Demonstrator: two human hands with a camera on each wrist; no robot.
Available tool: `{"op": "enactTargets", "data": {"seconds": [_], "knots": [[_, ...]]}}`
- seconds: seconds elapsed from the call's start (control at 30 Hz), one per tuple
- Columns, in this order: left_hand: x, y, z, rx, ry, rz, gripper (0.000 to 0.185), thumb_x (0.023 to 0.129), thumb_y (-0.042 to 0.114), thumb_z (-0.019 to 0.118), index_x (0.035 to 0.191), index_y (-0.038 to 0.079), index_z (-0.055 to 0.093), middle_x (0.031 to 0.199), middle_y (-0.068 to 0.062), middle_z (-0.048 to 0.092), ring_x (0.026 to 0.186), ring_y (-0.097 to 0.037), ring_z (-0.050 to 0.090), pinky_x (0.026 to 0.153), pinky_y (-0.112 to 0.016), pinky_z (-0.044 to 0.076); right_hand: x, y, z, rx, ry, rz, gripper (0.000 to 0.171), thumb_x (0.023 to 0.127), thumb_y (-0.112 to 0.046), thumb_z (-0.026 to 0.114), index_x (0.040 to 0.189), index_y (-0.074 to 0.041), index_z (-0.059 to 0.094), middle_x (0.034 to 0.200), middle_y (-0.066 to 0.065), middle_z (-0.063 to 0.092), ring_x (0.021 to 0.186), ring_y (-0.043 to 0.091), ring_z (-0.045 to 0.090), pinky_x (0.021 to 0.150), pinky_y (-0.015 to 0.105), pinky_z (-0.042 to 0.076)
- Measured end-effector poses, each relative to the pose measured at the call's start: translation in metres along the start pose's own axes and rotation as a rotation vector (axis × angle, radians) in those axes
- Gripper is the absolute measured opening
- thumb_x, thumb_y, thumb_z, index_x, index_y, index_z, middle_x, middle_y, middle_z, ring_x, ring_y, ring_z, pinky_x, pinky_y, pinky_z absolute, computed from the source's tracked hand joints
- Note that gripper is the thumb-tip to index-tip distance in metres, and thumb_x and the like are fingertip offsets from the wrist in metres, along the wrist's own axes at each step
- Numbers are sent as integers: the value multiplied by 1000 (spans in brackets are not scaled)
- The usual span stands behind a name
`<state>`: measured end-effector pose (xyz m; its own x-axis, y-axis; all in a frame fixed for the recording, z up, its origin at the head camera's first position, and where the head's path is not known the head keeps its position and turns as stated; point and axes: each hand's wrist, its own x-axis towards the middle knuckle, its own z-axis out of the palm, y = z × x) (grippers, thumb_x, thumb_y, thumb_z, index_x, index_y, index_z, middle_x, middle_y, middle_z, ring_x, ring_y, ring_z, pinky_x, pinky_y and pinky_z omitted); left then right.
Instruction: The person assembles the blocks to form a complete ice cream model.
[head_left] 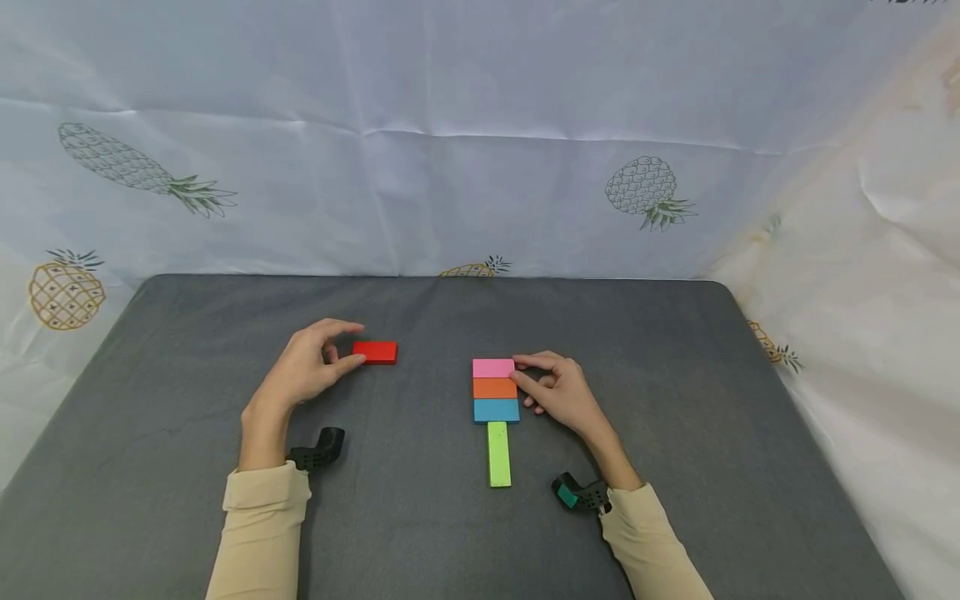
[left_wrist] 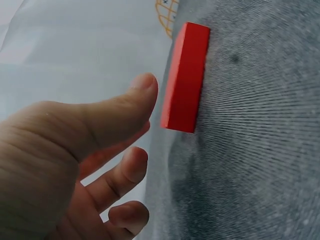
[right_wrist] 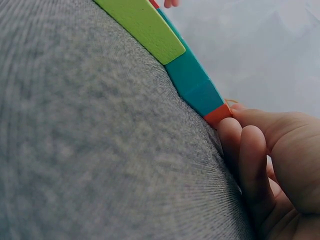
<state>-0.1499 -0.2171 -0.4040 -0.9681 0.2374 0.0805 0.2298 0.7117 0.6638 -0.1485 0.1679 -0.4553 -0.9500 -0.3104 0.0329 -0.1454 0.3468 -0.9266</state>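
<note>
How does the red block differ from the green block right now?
The red block lies crosswise and alone on the grey table, while the green block lies lengthwise, its far end meeting the blue block in the pink-orange-blue row. The red block sits at the left hand's fingertips; no hand touches the green block. The green one looks longer and narrower. Both lie flat and are plain rectangular blocks.

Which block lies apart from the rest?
The red block, alone by the left hand; pink, orange, blue and green blocks sit together near the right hand.
</note>
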Motion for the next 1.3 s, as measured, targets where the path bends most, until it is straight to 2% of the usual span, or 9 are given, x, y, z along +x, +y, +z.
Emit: {"op": "enactTargets", "data": {"seconds": [0.2, 0.5, 1.3], "knots": [[1, -3, 4, 39, -18, 15, 40, 92, 6, 74, 130, -4, 65, 126, -25, 63, 63, -11, 48, 59, -25, 41, 0, -1, 0, 1, 0, 0, 35, 97, -15, 71, 129, -1, 69, 121, 24, 63, 57, 5, 64, 51, 25, 55], [3, -2, 6, 47, -36, 9, 40, 93, 8, 74, 130, -4, 65, 128, -26, 61, 66, -12, 48, 60, -25, 41, 1, -1, 0, 3, 0, 0, 34, 97, -14, 71, 128, -1, 70, 120, 25, 63, 57, 5, 64, 51, 25, 54], [4, -6, 9, 66, -36, -17, 38, 91, 7, 75, 127, -4, 67, 120, -23, 65, 65, -14, 48, 58, -25, 40, 0, -2, 0, 9, -4, 10, 35, 96, -15, 72, 128, -1, 70, 122, 24, 63, 57, 5, 64, 52, 24, 54]]}}
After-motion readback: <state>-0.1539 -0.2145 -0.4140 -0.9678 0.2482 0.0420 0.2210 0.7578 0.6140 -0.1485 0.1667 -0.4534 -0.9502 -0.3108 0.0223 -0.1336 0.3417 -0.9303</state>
